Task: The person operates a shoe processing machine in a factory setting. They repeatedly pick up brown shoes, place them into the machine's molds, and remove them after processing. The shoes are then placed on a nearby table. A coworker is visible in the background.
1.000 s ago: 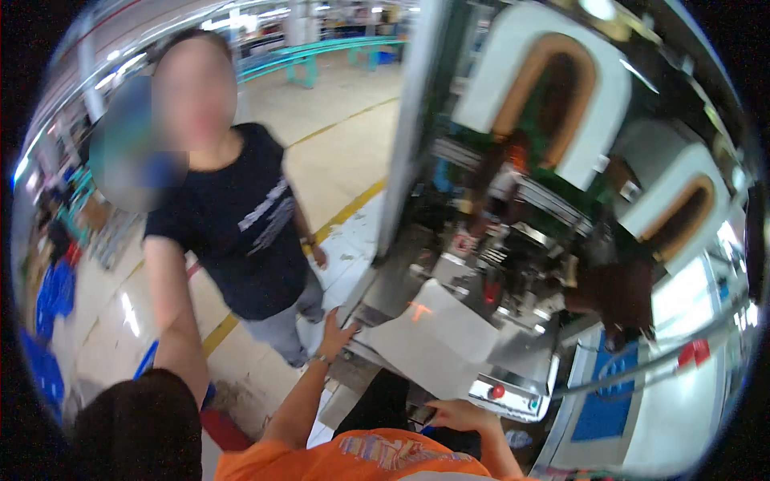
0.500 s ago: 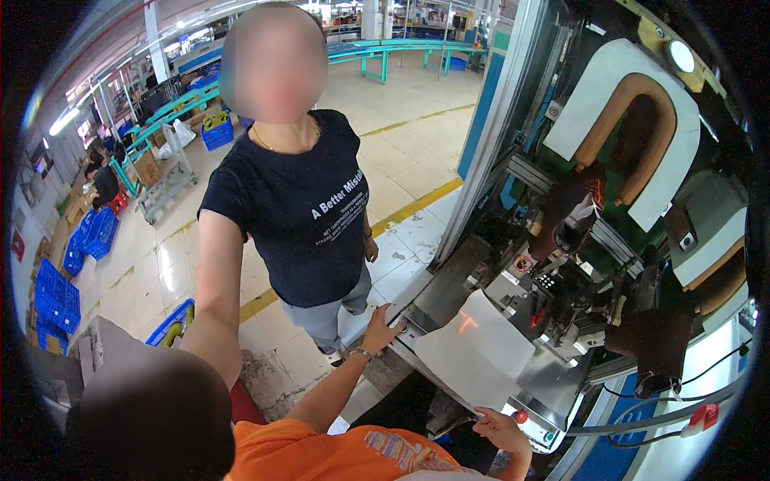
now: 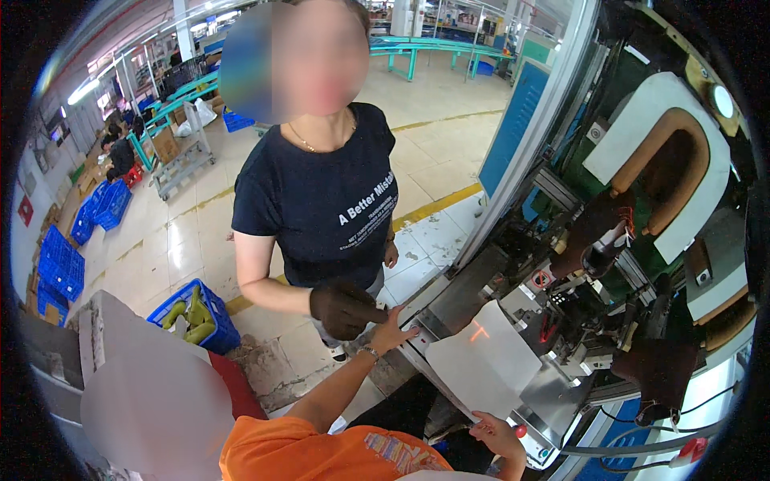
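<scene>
My left hand (image 3: 391, 331) rests with spread fingers at the left edge of the machine's metal work table, by a small button panel (image 3: 419, 341). Beside it hangs a co-worker's dark-gloved hand (image 3: 345, 310), overlapping it in view; whether they touch I cannot tell. At the table's front edge is my right hand (image 3: 496, 434), forefinger stretched out, next to a red knob (image 3: 520, 431) and holding nothing visible. Between my hands lies a curved white sheet (image 3: 481, 365) on the table. A glowing orange-red cross of light falls on its far part.
A co-worker (image 3: 321, 200) stands facing me, left of the machine. Behind the table are clamps, dark brown leather pieces (image 3: 654, 373) and a U-shaped brown pad (image 3: 682, 132) on a white board. A blue crate (image 3: 200, 321) with green items stands on the floor at left.
The co-worker's arm, stretched toward the lower left close to the camera, has drawn back, leaving the gloved hand beside my left hand. The view has shifted slightly; my hands stay about where they were.
</scene>
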